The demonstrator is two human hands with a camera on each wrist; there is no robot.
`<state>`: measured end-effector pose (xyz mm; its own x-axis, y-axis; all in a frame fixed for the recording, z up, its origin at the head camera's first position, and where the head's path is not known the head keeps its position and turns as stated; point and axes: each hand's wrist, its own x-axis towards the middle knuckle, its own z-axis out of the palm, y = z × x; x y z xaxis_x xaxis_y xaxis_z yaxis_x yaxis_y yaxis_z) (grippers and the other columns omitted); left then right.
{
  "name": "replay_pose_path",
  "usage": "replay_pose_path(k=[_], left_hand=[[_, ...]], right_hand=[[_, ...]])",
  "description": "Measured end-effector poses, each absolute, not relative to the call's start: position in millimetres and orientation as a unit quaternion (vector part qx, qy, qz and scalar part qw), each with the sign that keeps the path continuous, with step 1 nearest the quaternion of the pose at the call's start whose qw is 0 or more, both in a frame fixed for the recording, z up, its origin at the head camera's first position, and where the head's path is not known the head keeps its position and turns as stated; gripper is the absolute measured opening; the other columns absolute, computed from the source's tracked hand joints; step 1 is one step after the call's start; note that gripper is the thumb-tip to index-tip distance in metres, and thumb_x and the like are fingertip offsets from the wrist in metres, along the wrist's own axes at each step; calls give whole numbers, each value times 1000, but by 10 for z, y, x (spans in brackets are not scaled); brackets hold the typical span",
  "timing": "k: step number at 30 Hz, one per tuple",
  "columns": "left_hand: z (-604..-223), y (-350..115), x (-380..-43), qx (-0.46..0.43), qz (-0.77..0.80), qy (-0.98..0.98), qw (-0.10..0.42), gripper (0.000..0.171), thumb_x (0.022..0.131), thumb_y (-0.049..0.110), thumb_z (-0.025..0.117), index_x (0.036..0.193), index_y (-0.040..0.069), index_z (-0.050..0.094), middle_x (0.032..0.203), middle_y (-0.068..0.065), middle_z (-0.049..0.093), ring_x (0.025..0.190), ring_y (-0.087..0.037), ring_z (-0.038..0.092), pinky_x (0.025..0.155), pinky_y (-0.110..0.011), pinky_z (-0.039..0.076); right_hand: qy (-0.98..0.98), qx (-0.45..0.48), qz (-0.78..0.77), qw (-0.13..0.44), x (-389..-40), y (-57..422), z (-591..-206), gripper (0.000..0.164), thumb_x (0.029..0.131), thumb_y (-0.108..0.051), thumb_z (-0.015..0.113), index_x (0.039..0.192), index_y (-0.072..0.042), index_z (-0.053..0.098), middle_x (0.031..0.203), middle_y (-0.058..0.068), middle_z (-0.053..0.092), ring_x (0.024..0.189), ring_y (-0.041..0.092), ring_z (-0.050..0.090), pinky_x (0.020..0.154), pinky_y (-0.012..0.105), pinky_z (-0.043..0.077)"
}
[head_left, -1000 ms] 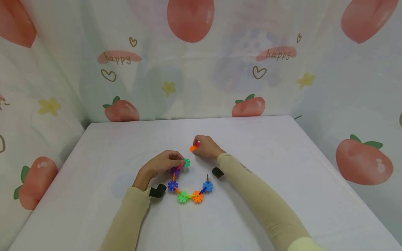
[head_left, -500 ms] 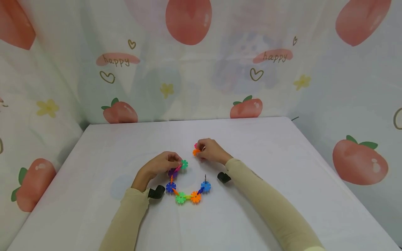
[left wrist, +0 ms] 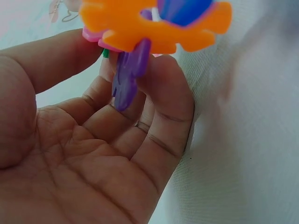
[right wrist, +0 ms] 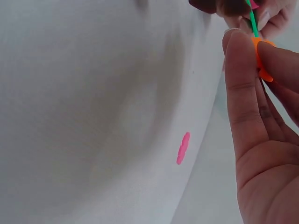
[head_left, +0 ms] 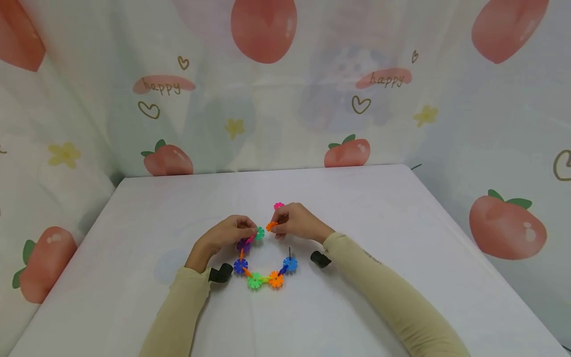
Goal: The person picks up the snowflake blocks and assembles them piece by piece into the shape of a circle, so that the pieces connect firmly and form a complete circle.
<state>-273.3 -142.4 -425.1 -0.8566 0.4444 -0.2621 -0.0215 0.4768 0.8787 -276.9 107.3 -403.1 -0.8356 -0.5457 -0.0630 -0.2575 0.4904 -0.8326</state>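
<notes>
A curved chain of notched plastic snowflake discs hangs from my left hand (head_left: 229,235), whose thumb and fingers pinch it near its far end. A green disc (head_left: 260,233) tips that end, just past a pink one. In the left wrist view, a purple disc (left wrist: 128,77) and an orange disc (left wrist: 187,39) of the chain sit above the palm. My right hand (head_left: 301,222) pinches a separate orange disc (head_left: 271,226) between thumb and fingers. The right wrist view has this orange disc (right wrist: 266,74) meeting the edge of the green disc (right wrist: 252,23).
A loose pink disc (head_left: 278,205) lies on the white tabletop (head_left: 379,208) just behind the right hand. The chain's near part, with a light blue disc (head_left: 290,264) at its other end, curves between the forearms. Patterned curtains (head_left: 267,114) surround the table.
My right hand has pulled the orange disc away from the loose pink disc, leftward and nearer to the green disc. The pink disc has come into plain view. My left hand has stayed nearly still.
</notes>
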Motion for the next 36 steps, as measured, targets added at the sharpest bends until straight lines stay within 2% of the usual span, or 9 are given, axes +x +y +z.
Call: replay_pose_path(k=[5, 17, 26, 36], left_hand=[[-4262, -1430, -2729, 126, 500, 824, 235, 20, 106, 21, 67, 111, 2, 68, 93, -5, 64, 85, -20, 53, 76, -32, 43], [-4219, -1419, -2719, 127, 505, 818, 243, 18, 108, 18, 65, 110, 0, 67, 91, -6, 64, 83, -21, 53, 75, -32, 43], [-4207, -1405, -2712, 120, 499, 822, 247, 18, 108, 18, 64, 112, 0, 66, 92, -7, 63, 84, -21, 53, 75, -32, 44], [-4235, -1396, -2715, 138, 497, 822, 242, 14, 108, 14, 64, 105, 0, 64, 90, -7, 64, 81, -21, 53, 74, -31, 45]], right_hand=[[853, -266, -422, 153, -2738, 1024, -4064, 5, 98, -4, 77, 93, -4, 76, 82, 2, 74, 72, 16, 73, 74, 30, 62], [855, -301, -404, 124, -2690, 980, -4082, 8, 98, 1, 74, 91, 1, 75, 80, 3, 74, 69, 14, 71, 70, 27, 61], [875, -336, -336, 91, -2682, 951, -4059, 11, 98, 1, 73, 88, -3, 74, 72, -4, 66, 62, 9, 60, 63, 25, 54], [899, -371, -228, 50, -2631, 832, -4017, 11, 96, 4, 72, 87, -3, 74, 80, 0, 62, 74, 17, 55, 69, 26, 51]])
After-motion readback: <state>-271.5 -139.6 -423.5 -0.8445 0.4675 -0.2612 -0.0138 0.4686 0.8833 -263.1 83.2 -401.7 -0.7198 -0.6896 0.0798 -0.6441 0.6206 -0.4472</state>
